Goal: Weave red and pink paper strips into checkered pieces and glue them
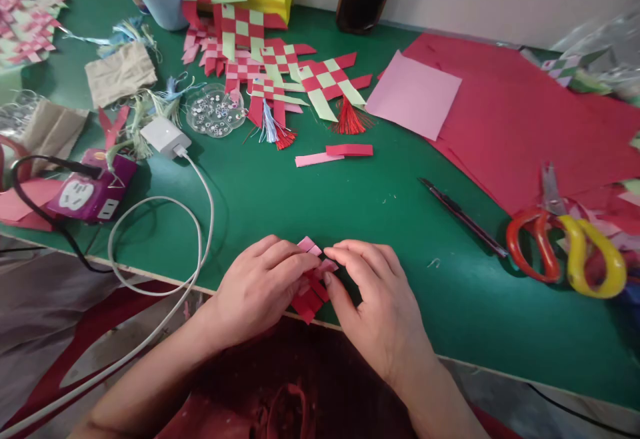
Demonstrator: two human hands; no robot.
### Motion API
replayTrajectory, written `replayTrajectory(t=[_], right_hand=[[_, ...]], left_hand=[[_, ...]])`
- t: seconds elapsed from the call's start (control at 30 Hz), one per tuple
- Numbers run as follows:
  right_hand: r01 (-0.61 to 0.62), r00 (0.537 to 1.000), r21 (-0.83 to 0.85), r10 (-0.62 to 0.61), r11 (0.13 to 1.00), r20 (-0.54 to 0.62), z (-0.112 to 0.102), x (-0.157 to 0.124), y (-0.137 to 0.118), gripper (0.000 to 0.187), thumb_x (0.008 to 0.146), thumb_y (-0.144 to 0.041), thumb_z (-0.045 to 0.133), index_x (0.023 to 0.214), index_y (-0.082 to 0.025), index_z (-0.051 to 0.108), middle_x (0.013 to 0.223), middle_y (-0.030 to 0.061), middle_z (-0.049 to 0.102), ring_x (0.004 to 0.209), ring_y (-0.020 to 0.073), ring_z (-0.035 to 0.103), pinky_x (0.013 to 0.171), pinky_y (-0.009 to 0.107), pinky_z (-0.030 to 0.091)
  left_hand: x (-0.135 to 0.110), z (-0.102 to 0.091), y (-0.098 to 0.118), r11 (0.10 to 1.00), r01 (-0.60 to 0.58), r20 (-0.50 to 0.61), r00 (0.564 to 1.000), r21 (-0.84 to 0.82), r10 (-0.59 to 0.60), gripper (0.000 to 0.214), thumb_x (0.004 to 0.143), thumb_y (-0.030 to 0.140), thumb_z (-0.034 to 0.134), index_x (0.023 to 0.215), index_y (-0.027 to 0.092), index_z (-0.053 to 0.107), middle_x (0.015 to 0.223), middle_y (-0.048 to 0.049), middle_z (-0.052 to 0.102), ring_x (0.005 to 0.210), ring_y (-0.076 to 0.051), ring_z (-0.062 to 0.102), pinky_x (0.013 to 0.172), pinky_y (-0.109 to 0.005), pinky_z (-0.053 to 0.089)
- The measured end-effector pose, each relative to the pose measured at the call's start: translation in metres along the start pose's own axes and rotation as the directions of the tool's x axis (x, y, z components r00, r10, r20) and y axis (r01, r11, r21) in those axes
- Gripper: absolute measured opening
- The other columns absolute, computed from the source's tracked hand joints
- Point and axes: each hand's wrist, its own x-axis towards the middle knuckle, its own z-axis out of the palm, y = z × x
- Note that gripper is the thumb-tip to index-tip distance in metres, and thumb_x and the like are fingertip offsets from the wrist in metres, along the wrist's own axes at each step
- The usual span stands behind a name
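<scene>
Close to the table's front edge, my left hand [263,285] is closed on a small woven piece of red and pink paper strips [311,297], its fingers covering much of the weave. My right hand [377,292] pinches a pink strip end [328,266] on the right side of that piece, between thumb and fingers. A pink end sticks out above the left fingertips, and red ends point down toward me. Beyond my hands lie a folded red paper strip [353,150] and a folded pink paper strip [315,159], partly overlapping.
Scissors [575,252] and a dark craft knife [460,215] lie at right, near red paper sheets [510,112] and a pink square [415,95]. Several woven paper fish [327,82] and a tray of googly eyes [215,111] lie behind. A charger cable [200,252] loops at left by a purple power strip [95,185].
</scene>
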Motion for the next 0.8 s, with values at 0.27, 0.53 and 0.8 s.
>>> replayTrajectory(t=[0.27,0.53,0.8], right_hand=[[-0.017,0.999,-0.060,0.020,0.998,0.049,0.003,0.002,0.000,0.019,0.088,-0.014,0.058,0.105,-0.020,0.063,0.110,0.0085,0.066,0.100,0.0272,0.056,0.087,0.046,0.050],[0.102,0.994,0.025,-0.103,0.994,0.026,0.001,-0.004,0.005,0.030,0.090,-0.010,0.058,0.117,-0.021,0.060,0.107,0.0063,0.066,0.097,0.0226,0.055,0.085,0.040,0.049],[0.163,0.987,0.082,-0.161,0.983,-0.021,-0.001,-0.013,0.006,0.016,0.091,-0.013,0.062,0.103,-0.020,0.068,0.100,0.0026,0.072,0.093,0.0191,0.056,0.086,0.037,0.046]], left_hand=[[0.000,0.002,-0.001,0.999,0.014,-0.016,1.000,0.034,-0.013,0.029,0.096,0.013,0.050,0.124,0.010,0.050,0.108,-0.0088,0.069,0.087,-0.019,0.060,0.082,-0.033,0.050],[-0.003,0.000,0.001,0.999,0.034,-0.011,0.999,-0.017,-0.035,0.035,0.091,0.015,0.052,0.126,0.011,0.044,0.111,-0.0111,0.068,0.087,-0.019,0.060,0.082,-0.035,0.050],[-0.005,-0.019,0.004,0.990,-0.008,0.173,0.984,-0.140,0.032,0.064,0.075,0.016,0.061,0.134,0.008,0.039,0.118,-0.0138,0.061,0.104,-0.024,0.056,0.095,-0.039,0.046]])
